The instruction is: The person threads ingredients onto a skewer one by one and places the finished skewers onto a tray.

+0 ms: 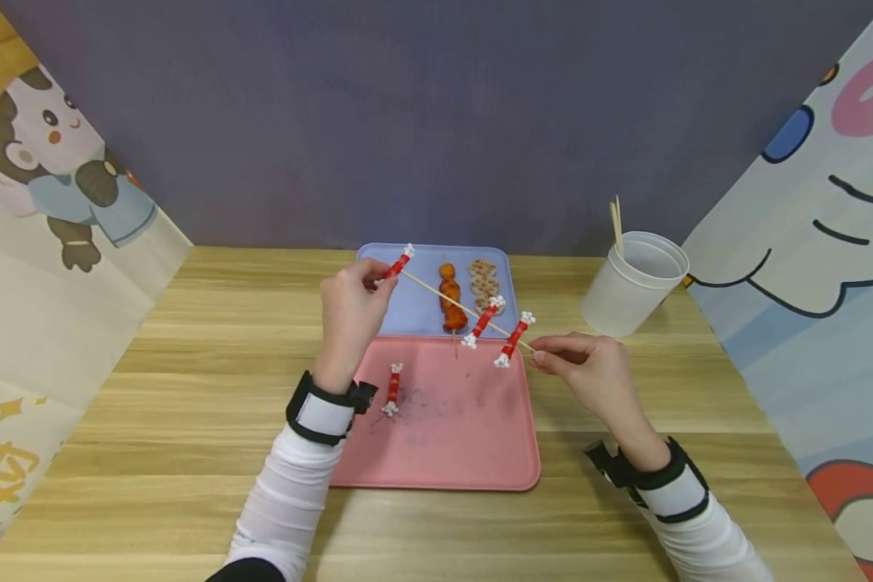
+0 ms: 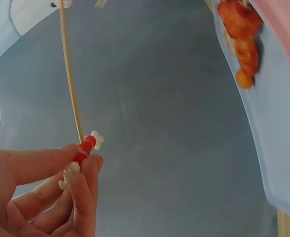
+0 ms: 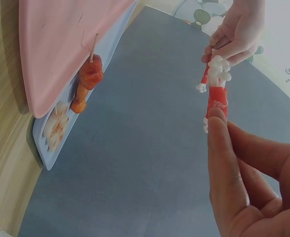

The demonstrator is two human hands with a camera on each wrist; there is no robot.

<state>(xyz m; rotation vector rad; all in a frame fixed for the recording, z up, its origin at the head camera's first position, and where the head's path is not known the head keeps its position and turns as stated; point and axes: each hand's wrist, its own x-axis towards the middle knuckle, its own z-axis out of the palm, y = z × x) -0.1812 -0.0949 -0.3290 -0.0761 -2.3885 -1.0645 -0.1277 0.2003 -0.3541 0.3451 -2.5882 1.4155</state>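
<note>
My left hand [image 1: 354, 305] pinches a red stick-shaped piece with white frilled ends [image 2: 87, 144] at the far tip of a bamboo skewer [image 1: 436, 291]. Thumb and fingers of my right hand [image 1: 585, 370] grip the skewer's other end. Two similar red-and-white pieces, one [image 1: 484, 322] beside the other [image 1: 514, 339], sit crosswise on the skewer close to the right hand. The skewer slants across in the air above the trays. A further red-and-white piece [image 1: 394, 390] lies on the pink tray [image 1: 473, 453].
Behind the pink tray is a blue tray [image 1: 407, 315] bearing an orange-brown food skewer [image 1: 449, 297] and a skewer of pale lotus-like slices [image 1: 483, 279]. A white tub [image 1: 622, 291] holding several bamboo sticks [image 1: 617, 225] stands at the back right, near the dark wall [image 1: 436, 121].
</note>
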